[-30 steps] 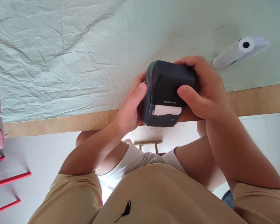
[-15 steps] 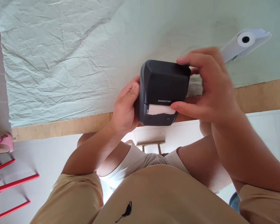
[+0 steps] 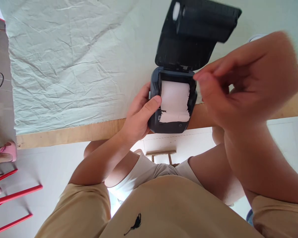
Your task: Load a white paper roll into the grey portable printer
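- Lid [image 3: 186, 51] of the printer [image 3: 167, 128] has swung up since the earlier frame, away from the body.
- Left hand [image 3: 141, 114]: fingers wrap the printer's side, thumb at the paper bay's rim; best kept off the paper [image 3: 175, 96].
- Right hand [image 3: 248, 82]: fingers narrow, blurred beside the hinge; I cannot tell whether they pinch anything.
- Printer: held over the surface's [image 3: 72, 133] near edge; a steady, level grip should keep the paper seated.
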A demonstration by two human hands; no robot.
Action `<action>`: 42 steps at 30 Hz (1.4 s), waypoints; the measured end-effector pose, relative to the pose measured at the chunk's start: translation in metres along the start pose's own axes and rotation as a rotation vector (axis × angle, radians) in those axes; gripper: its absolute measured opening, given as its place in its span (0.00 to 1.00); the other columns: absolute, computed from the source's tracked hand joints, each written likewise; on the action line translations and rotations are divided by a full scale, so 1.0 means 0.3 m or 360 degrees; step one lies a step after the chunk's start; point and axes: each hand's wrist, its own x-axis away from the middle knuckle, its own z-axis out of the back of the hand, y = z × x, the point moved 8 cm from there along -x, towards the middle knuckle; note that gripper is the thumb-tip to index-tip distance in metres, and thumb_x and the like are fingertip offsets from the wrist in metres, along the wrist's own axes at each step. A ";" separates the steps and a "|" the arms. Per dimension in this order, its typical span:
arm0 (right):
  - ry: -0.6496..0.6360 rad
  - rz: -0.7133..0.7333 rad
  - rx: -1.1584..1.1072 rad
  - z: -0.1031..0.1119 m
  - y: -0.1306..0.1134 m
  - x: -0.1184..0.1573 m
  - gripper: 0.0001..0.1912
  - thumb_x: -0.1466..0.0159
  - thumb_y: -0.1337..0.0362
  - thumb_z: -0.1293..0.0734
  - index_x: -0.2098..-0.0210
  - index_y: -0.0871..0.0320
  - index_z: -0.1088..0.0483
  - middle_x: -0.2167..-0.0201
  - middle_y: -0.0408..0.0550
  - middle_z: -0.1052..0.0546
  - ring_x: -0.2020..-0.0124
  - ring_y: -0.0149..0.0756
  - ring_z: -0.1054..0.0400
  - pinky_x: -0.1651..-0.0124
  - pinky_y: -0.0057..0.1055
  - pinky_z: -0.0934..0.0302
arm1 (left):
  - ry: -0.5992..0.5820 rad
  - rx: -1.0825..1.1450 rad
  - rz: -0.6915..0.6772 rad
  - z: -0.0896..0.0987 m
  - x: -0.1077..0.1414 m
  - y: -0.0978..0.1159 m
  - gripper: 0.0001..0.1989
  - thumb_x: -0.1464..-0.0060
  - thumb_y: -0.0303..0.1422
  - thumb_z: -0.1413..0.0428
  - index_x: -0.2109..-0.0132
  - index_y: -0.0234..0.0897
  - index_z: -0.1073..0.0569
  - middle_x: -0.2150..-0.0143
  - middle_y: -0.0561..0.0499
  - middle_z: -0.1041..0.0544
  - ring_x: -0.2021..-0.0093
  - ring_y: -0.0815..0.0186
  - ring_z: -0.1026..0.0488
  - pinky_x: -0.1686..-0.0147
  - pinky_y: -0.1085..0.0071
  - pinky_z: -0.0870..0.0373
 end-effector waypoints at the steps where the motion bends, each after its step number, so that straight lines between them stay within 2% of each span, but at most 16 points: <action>1: 0.0040 0.0076 0.0095 0.007 -0.017 0.000 0.12 0.22 0.49 0.30 0.61 0.43 0.22 0.59 0.44 0.14 0.67 0.46 0.23 0.62 0.50 0.31 | -0.0040 0.0003 0.0000 -0.006 0.002 0.003 0.27 0.29 0.60 0.30 0.37 0.48 0.16 0.49 0.46 0.10 0.38 0.45 0.08 0.52 0.59 0.08; 5: -0.0132 0.0371 0.0469 -0.004 -0.063 0.010 0.06 0.27 0.58 0.29 0.60 0.45 0.18 0.71 0.43 0.20 0.72 0.41 0.34 0.64 0.43 0.44 | -0.0066 -0.0076 0.0030 -0.010 0.009 0.006 0.28 0.29 0.60 0.30 0.35 0.49 0.15 0.49 0.46 0.11 0.40 0.45 0.09 0.50 0.56 0.08; 8: -0.0304 0.0381 0.0557 -0.015 -0.046 0.017 0.03 0.31 0.57 0.25 0.61 0.46 0.19 0.75 0.41 0.23 0.76 0.35 0.43 0.68 0.38 0.50 | -0.0047 -0.0138 0.0039 -0.011 0.011 0.008 0.26 0.28 0.60 0.31 0.38 0.49 0.14 0.52 0.47 0.12 0.46 0.47 0.09 0.54 0.57 0.10; 13: -0.0473 0.0334 0.0439 -0.019 -0.044 0.014 0.14 0.36 0.58 0.26 0.51 0.40 0.16 0.69 0.40 0.17 0.74 0.40 0.35 0.73 0.38 0.53 | -0.0055 -0.0157 0.0002 -0.011 0.014 0.019 0.27 0.29 0.63 0.31 0.40 0.48 0.14 0.42 0.45 0.10 0.32 0.43 0.12 0.41 0.54 0.10; 16: -0.0433 0.0311 0.0229 0.019 -0.068 0.005 0.17 0.40 0.62 0.25 0.51 0.40 0.14 0.73 0.38 0.21 0.76 0.39 0.33 0.71 0.41 0.39 | -0.0120 -0.0109 -0.0051 -0.015 0.013 0.021 0.26 0.28 0.61 0.31 0.38 0.49 0.14 0.37 0.45 0.10 0.27 0.44 0.14 0.38 0.57 0.10; 18: -0.0360 0.0133 -0.0036 0.045 -0.039 -0.010 0.13 0.37 0.58 0.23 0.53 0.39 0.14 0.72 0.39 0.23 0.76 0.37 0.33 0.70 0.42 0.33 | -0.0066 -0.0074 -0.0047 -0.008 0.008 0.014 0.27 0.28 0.61 0.31 0.37 0.48 0.15 0.39 0.45 0.09 0.26 0.43 0.14 0.39 0.57 0.08; 19: -0.0291 0.0018 -0.0176 0.055 -0.007 -0.020 0.11 0.33 0.52 0.23 0.51 0.39 0.14 0.68 0.42 0.21 0.75 0.39 0.33 0.71 0.43 0.33 | -0.0012 -0.0057 -0.0036 -0.003 0.005 0.010 0.28 0.28 0.62 0.31 0.37 0.48 0.16 0.41 0.45 0.09 0.26 0.43 0.14 0.39 0.56 0.08; 21: -0.0122 -0.0193 -0.0393 0.057 0.081 -0.041 0.21 0.25 0.37 0.34 0.47 0.39 0.17 0.59 0.49 0.19 0.72 0.44 0.30 0.74 0.45 0.36 | 0.0091 -0.0028 -0.0005 0.004 -0.001 0.003 0.30 0.30 0.62 0.30 0.36 0.47 0.17 0.41 0.45 0.09 0.25 0.41 0.13 0.38 0.54 0.07; 23: 0.0030 -0.0269 -0.0499 0.045 0.161 -0.061 0.29 0.24 0.31 0.41 0.50 0.42 0.19 0.60 0.52 0.21 0.73 0.45 0.31 0.77 0.45 0.39 | 0.0119 -0.0004 0.0020 -0.001 -0.004 0.002 0.31 0.31 0.62 0.29 0.36 0.47 0.18 0.40 0.44 0.09 0.24 0.40 0.14 0.37 0.53 0.07; 25: 0.0290 -0.0313 -0.0629 0.057 0.232 -0.068 0.23 0.33 0.33 0.27 0.58 0.45 0.22 0.67 0.48 0.27 0.76 0.40 0.37 0.80 0.41 0.43 | 0.0108 0.0018 0.0036 -0.006 -0.004 0.003 0.30 0.31 0.60 0.28 0.35 0.46 0.19 0.38 0.44 0.09 0.24 0.40 0.14 0.38 0.53 0.07; 27: 0.0245 -0.0228 -0.0485 0.051 0.249 -0.070 0.21 0.34 0.39 0.21 0.59 0.46 0.24 0.66 0.46 0.26 0.72 0.41 0.32 0.73 0.42 0.32 | 0.0090 0.0032 0.0041 -0.006 -0.003 0.004 0.29 0.30 0.58 0.28 0.34 0.46 0.19 0.38 0.44 0.09 0.24 0.41 0.14 0.40 0.54 0.06; 29: 0.0128 -0.0060 -0.0188 0.052 0.233 -0.061 0.20 0.31 0.40 0.20 0.55 0.46 0.23 0.60 0.48 0.21 0.59 0.48 0.22 0.54 0.52 0.19 | 0.0075 0.0030 0.0046 -0.002 0.000 0.003 0.28 0.29 0.58 0.30 0.34 0.47 0.19 0.38 0.45 0.09 0.26 0.41 0.12 0.44 0.55 0.06; 30: 0.0089 0.0011 -0.0066 0.055 0.226 -0.054 0.20 0.30 0.40 0.19 0.53 0.45 0.22 0.57 0.49 0.20 0.52 0.53 0.20 0.44 0.58 0.18 | 0.0068 0.0022 0.0051 0.001 0.001 0.001 0.28 0.29 0.59 0.30 0.34 0.47 0.19 0.38 0.45 0.08 0.28 0.41 0.12 0.45 0.55 0.06; 32: 0.0035 0.0074 0.0034 0.055 0.229 -0.040 0.20 0.30 0.41 0.18 0.50 0.44 0.20 0.53 0.51 0.18 0.45 0.58 0.20 0.35 0.63 0.21 | 0.0059 0.0003 0.0067 0.006 0.002 -0.005 0.30 0.29 0.60 0.31 0.33 0.48 0.19 0.39 0.45 0.08 0.30 0.41 0.10 0.47 0.56 0.06; 38: -0.0108 -0.0011 0.0069 -0.010 0.270 -0.024 0.26 0.33 0.44 0.16 0.41 0.41 0.21 0.53 0.50 0.13 0.55 0.57 0.17 0.44 0.62 0.18 | 0.0046 -0.0005 0.0062 0.003 0.001 -0.006 0.31 0.29 0.61 0.31 0.32 0.49 0.20 0.42 0.45 0.08 0.36 0.42 0.08 0.50 0.56 0.07; 42: -0.0076 0.0116 0.0119 0.038 0.208 -0.006 0.29 0.34 0.46 0.17 0.36 0.39 0.20 0.43 0.53 0.13 0.43 0.61 0.17 0.40 0.61 0.21 | 0.0060 0.0018 0.0079 -0.008 -0.002 0.000 0.31 0.32 0.60 0.28 0.35 0.47 0.19 0.45 0.46 0.07 0.46 0.47 0.05 0.62 0.60 0.11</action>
